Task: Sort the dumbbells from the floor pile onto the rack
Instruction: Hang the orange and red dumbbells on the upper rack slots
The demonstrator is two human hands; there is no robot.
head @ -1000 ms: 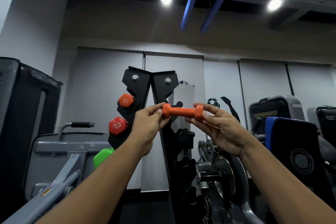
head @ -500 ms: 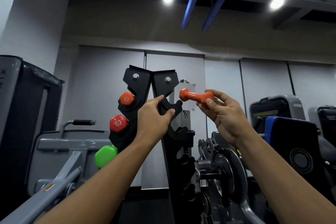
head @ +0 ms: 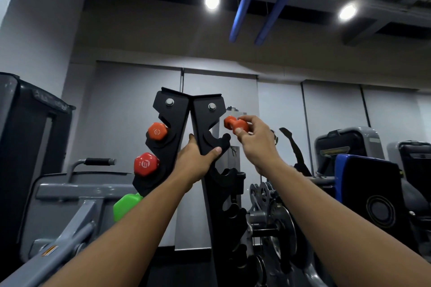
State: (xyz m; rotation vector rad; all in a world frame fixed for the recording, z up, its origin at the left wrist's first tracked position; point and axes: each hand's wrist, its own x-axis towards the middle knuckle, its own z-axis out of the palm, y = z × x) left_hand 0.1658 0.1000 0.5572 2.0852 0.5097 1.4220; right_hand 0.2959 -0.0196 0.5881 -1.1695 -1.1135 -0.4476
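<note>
So far, three dumbbells sit on the left-hand face of the black rack (head: 173, 123), stacked down the middle-left of the frame: an orange dumbbell (head: 157, 131) in the top cradle, a red dumbbell (head: 146, 164) in the one below, and a green dumbbell (head: 124, 207) lowest, partly hidden behind the forearm. Only their hexagonal ends show.

Just right of those, the left hand (head: 194, 162) is clamped on the rack's front edge, thumb pressed across the right plate and fingers wrapped behind, apparently steadying it.

Further right, at centre frame, the right hand (head: 253, 138) pinches a small orange dumbbell (head: 235, 124) by its near head between thumb and fingertips. It hangs in the air just beside the top hook of the rack's right face, close to it but not seated. That makes four dumbbells in view: two orange, one red, one green.

Every cradle I can see on the right face is empty, so by my reckoning this is the first piece for that side and roughly half the rack is unfilled. The floor pile is out of view, so how many are left down there cannot be told.
</note>
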